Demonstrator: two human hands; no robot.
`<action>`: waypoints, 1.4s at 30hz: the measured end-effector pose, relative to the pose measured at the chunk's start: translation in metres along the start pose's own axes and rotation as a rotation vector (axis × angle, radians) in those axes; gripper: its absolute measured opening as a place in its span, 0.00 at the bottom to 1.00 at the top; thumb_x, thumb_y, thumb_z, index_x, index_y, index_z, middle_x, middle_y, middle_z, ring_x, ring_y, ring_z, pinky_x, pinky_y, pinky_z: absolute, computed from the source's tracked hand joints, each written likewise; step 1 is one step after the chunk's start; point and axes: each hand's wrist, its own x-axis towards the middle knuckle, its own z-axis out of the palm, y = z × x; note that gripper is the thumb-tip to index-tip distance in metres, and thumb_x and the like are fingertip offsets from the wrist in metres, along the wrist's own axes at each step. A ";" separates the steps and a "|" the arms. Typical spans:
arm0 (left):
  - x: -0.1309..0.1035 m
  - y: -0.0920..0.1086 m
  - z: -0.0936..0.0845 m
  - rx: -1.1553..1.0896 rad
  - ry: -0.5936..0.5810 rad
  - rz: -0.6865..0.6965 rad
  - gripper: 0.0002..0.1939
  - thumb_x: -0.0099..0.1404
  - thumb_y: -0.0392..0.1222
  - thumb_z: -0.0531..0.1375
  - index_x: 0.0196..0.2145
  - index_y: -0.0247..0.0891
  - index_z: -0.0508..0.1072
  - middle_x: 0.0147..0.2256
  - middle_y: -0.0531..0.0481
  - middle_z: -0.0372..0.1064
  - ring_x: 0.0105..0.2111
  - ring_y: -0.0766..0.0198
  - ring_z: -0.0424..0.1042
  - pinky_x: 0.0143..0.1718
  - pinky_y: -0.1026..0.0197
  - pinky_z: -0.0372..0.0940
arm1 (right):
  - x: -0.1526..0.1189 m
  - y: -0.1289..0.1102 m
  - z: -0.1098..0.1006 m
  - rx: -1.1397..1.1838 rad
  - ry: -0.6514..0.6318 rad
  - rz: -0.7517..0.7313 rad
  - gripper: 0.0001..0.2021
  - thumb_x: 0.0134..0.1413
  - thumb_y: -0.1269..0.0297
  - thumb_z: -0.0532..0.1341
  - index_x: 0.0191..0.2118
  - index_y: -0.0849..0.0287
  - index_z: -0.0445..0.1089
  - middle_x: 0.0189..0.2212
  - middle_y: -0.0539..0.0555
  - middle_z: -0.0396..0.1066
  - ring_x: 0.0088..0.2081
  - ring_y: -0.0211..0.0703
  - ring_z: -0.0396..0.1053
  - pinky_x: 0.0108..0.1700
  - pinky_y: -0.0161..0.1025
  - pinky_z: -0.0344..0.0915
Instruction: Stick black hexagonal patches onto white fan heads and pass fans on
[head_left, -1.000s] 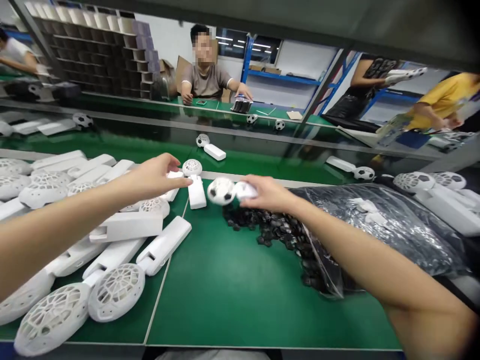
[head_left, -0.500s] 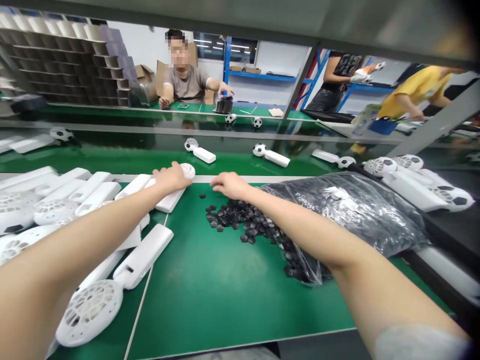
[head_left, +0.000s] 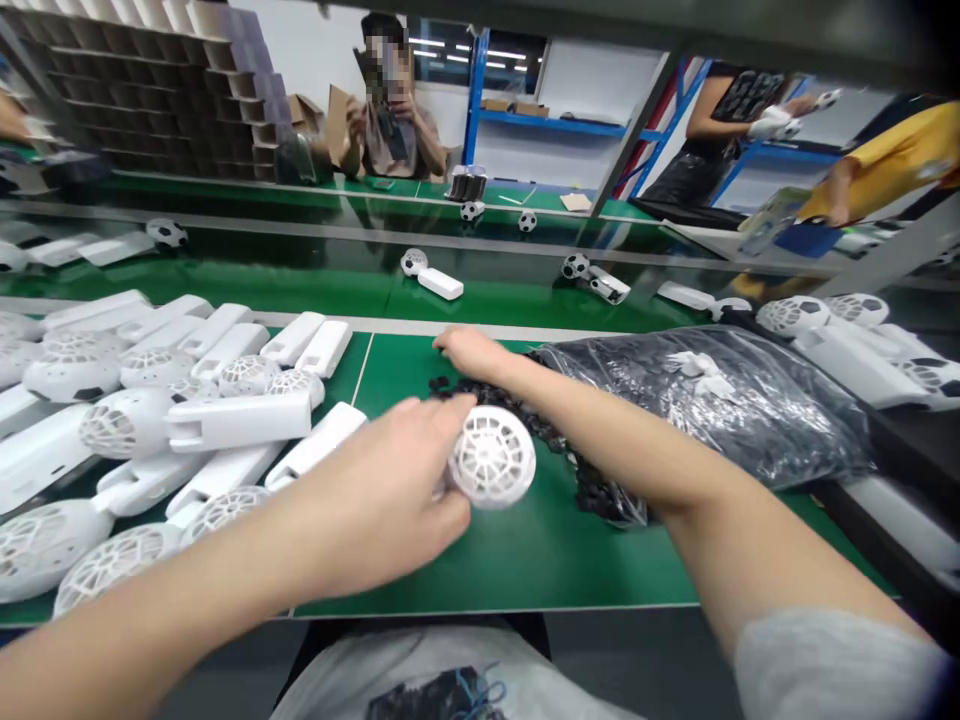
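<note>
My left hand [head_left: 382,500] grips a white hand fan [head_left: 491,462] by its handle, the round lattice head sticking out to the right above the green mat [head_left: 465,555]. My right hand [head_left: 469,352] reaches forward and rests, fingers down, on a heap of small black pieces [head_left: 555,440] at the mouth of a clear plastic bag [head_left: 705,400]. Whether it has any piece between its fingers is hidden. The heap lies just behind the fan head.
Several white fans [head_left: 172,410] lie piled on the left. More fans with football-patterned heads sit on the conveyor [head_left: 592,280] and at far right [head_left: 855,330]. A seated person [head_left: 390,110] faces me across the line; two others stand at right.
My left hand picked a white fan out of the pile and drew it toward me. My right hand stayed at the far end of the black pieces. The view shifted slightly.
</note>
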 end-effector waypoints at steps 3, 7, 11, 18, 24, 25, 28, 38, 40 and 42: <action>-0.015 -0.012 0.043 0.000 -0.073 -0.036 0.32 0.54 0.37 0.51 0.58 0.32 0.56 0.46 0.39 0.66 0.48 0.47 0.63 0.46 0.47 0.62 | -0.039 0.004 -0.016 0.151 0.095 0.118 0.07 0.59 0.74 0.52 0.39 0.64 0.67 0.36 0.57 0.73 0.39 0.41 0.70 0.43 0.40 0.67; -0.009 -0.037 0.076 -0.035 -0.069 -0.096 0.33 0.56 0.37 0.50 0.60 0.30 0.54 0.49 0.38 0.61 0.50 0.48 0.61 0.50 0.48 0.59 | -0.115 -0.027 -0.017 0.691 0.233 0.205 0.03 0.56 0.69 0.57 0.35 0.61 0.67 0.32 0.53 0.72 0.32 0.38 0.70 0.34 0.36 0.68; -0.006 -0.047 0.081 -0.111 -0.027 -0.097 0.36 0.57 0.44 0.55 0.62 0.43 0.49 0.52 0.44 0.57 0.49 0.54 0.62 0.47 0.53 0.62 | -0.172 -0.074 0.013 0.725 0.348 0.121 0.02 0.53 0.70 0.62 0.31 0.57 0.71 0.32 0.50 0.69 0.37 0.39 0.67 0.43 0.39 0.64; -0.005 -0.052 0.083 -0.122 0.053 -0.079 0.36 0.55 0.54 0.59 0.59 0.43 0.55 0.57 0.47 0.54 0.52 0.53 0.61 0.50 0.51 0.60 | -0.173 -0.096 0.056 0.755 0.493 0.170 0.02 0.50 0.69 0.64 0.30 0.55 0.72 0.41 0.54 0.59 0.48 0.44 0.60 0.54 0.46 0.57; -0.002 -0.053 0.082 -0.145 0.066 -0.091 0.32 0.55 0.54 0.59 0.56 0.42 0.59 0.54 0.47 0.60 0.50 0.51 0.64 0.49 0.49 0.60 | -0.167 -0.096 0.054 0.694 0.509 0.160 0.03 0.50 0.70 0.63 0.30 0.57 0.67 0.44 0.55 0.59 0.50 0.45 0.59 0.55 0.47 0.55; -0.001 -0.053 0.082 -0.150 0.073 -0.087 0.32 0.55 0.54 0.59 0.55 0.42 0.59 0.54 0.47 0.61 0.50 0.51 0.64 0.48 0.50 0.61 | -0.167 -0.096 0.053 0.707 0.502 0.178 0.05 0.50 0.70 0.63 0.31 0.57 0.66 0.46 0.56 0.58 0.51 0.45 0.58 0.55 0.47 0.56; 0.002 -0.051 0.080 -0.177 0.068 -0.100 0.30 0.53 0.54 0.60 0.52 0.43 0.61 0.50 0.48 0.63 0.46 0.52 0.66 0.44 0.52 0.63 | -0.167 -0.092 0.054 0.868 0.437 0.249 0.13 0.47 0.68 0.65 0.38 0.56 0.61 0.54 0.57 0.56 0.53 0.46 0.59 0.52 0.46 0.61; 0.006 -0.047 0.077 -0.126 0.044 -0.105 0.25 0.55 0.54 0.58 0.48 0.43 0.64 0.43 0.48 0.64 0.41 0.53 0.68 0.39 0.53 0.63 | -0.165 -0.092 0.056 1.039 0.380 0.272 0.22 0.48 0.68 0.63 0.49 0.56 0.57 0.51 0.59 0.60 0.51 0.45 0.61 0.40 0.40 0.68; 0.005 -0.048 0.078 -0.099 0.046 -0.079 0.25 0.56 0.54 0.57 0.49 0.42 0.64 0.43 0.47 0.65 0.41 0.53 0.68 0.38 0.53 0.64 | -0.165 -0.088 0.054 1.057 0.369 0.292 0.22 0.46 0.68 0.64 0.48 0.55 0.58 0.50 0.58 0.61 0.51 0.45 0.62 0.39 0.39 0.68; 0.004 -0.049 0.079 -0.063 0.047 -0.046 0.26 0.57 0.53 0.57 0.51 0.43 0.63 0.46 0.47 0.65 0.43 0.52 0.67 0.40 0.52 0.63 | -0.164 -0.076 0.050 1.085 0.319 0.298 0.18 0.47 0.67 0.64 0.45 0.56 0.61 0.46 0.55 0.65 0.47 0.43 0.65 0.38 0.38 0.68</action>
